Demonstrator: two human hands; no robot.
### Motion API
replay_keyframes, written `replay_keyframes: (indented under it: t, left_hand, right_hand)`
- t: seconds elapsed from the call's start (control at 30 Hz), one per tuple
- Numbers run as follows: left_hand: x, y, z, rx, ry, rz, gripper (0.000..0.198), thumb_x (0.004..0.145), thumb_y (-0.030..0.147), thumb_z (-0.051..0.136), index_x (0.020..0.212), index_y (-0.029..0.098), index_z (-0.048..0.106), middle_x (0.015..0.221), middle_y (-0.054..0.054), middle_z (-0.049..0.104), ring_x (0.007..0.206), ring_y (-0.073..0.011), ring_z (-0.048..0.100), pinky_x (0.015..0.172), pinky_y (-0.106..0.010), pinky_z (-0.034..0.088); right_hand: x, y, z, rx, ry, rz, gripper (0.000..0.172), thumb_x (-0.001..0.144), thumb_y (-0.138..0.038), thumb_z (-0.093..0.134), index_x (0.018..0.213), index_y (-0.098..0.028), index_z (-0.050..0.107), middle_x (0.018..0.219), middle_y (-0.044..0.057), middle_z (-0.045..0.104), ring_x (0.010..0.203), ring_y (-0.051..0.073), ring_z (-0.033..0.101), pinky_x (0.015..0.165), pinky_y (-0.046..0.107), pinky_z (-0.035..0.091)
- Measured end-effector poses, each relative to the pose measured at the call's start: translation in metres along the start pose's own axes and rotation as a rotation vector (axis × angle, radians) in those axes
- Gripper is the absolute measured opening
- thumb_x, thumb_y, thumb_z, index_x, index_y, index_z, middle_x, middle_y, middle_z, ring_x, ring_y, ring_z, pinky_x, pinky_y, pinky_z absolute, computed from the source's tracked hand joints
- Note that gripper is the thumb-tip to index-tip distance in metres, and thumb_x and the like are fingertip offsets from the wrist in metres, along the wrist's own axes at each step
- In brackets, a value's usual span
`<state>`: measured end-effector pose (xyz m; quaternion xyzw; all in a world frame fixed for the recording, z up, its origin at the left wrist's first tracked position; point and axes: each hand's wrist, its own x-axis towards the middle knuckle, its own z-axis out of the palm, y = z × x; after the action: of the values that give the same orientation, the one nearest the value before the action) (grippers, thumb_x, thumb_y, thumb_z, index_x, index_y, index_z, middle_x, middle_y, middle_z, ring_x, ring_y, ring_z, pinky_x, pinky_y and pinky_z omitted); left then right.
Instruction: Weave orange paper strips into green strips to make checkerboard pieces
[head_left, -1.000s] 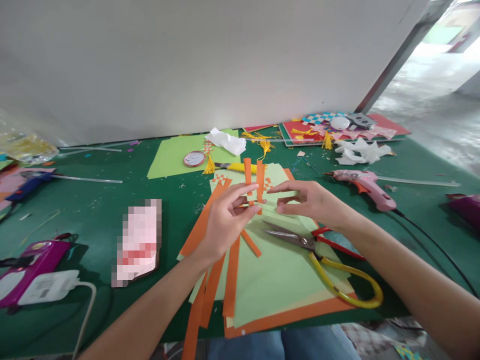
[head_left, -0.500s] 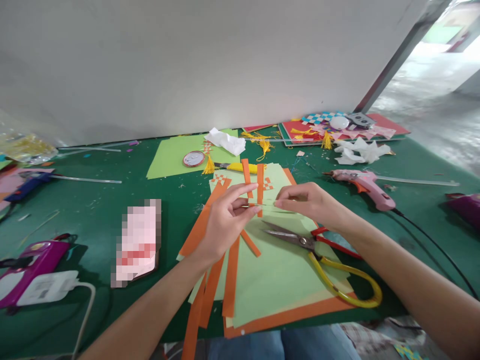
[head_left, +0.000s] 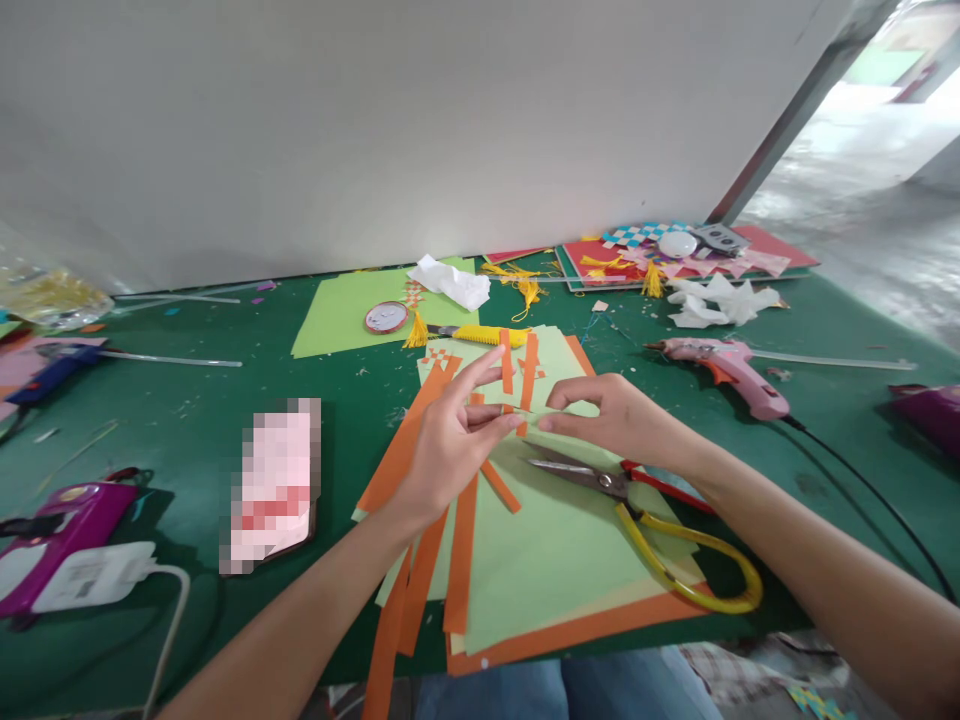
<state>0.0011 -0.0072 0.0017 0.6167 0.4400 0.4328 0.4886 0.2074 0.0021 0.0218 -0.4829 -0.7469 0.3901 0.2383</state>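
My left hand [head_left: 454, 435] pinches small woven paper strips between thumb and fingers. Two orange strips [head_left: 529, 370] stand up from this weave, and a thin pale green strip crosses them. My right hand [head_left: 619, 415] is just to the right, its thumb and forefinger parted, with nothing visible between them. Beneath both hands lies a stack of light green paper [head_left: 540, 580]. Large scissors [head_left: 611, 484] with red and yellow handles rest on it, blades pointing left. Loose orange strips [head_left: 463, 560] lie along the stack's left side.
A yellow box cutter [head_left: 487, 335] lies behind the stack. To the right is a pink glue gun [head_left: 739, 370] with its cord. On the left are a phone [head_left: 277, 490] and a purple power strip [head_left: 90, 520]. Crumpled white paper [head_left: 454, 283] and yellow tassels [head_left: 529, 290] sit further back.
My right thumb and forefinger have parted from the thin strip they were holding. The orange strips in my left hand have tilted, and my left forefinger has lifted.
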Motion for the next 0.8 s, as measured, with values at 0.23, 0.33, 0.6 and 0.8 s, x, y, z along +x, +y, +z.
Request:
replay_keyframes:
  t: [0.23,0.33,0.6,0.8]
  left_hand:
    - [0.0006,-0.0002,-0.0003,-0.017,-0.035,-0.017,0.064,0.082,0.028,0.070,0.141,0.035,0.043,0.132,-0.008,0.058,0.084,-0.0173,0.072,0.081,-0.031,0.059]
    - [0.0002,-0.0002,0.0004,-0.035,-0.044,-0.021,0.065,0.082,0.027,0.071,0.140,0.036,0.044,0.130,-0.007,0.060,0.083,-0.0157,0.072,0.078,-0.027,0.059]
    - [-0.0006,0.0032,0.0005,-0.018,-0.012,-0.015,0.063,0.082,0.030,0.071,0.139,0.033,0.045,0.126,-0.008,0.063,0.087,-0.0185,0.072,0.074,-0.027,0.060]
    - [0.0000,0.0035,0.0002,-0.034,-0.049,-0.027,0.062,0.081,0.027,0.072,0.138,0.032,0.047,0.127,-0.008,0.062,0.087,-0.0188,0.072,0.076,-0.027,0.060]
  right_hand:
    - [0.0005,0.0031,-0.0042,-0.011,-0.091,0.004,0.035,0.082,-0.045,0.059,0.061,-0.018,0.052,0.061,-0.004,0.048,0.061,0.011,0.041,0.060,0.025,0.033]
    - [0.0012,0.0036,-0.0035,-0.007,-0.107,0.008,0.038,0.082,-0.047,0.059,0.060,-0.018,0.048,0.060,-0.004,0.042,0.060,0.010,0.036,0.058,0.024,0.030]
    - [0.0007,0.0047,-0.0037,0.064,-0.113,-0.002,0.045,0.086,-0.055,0.051,0.064,-0.017,0.059,0.063,-0.001,0.044,0.062,0.012,0.036,0.057,0.025,0.031]
    - [0.0022,0.0065,-0.0048,0.049,-0.128,0.024,0.044,0.083,-0.055,0.056,0.059,-0.017,0.056,0.060,-0.002,0.040,0.059,0.011,0.034,0.055,0.026,0.030]
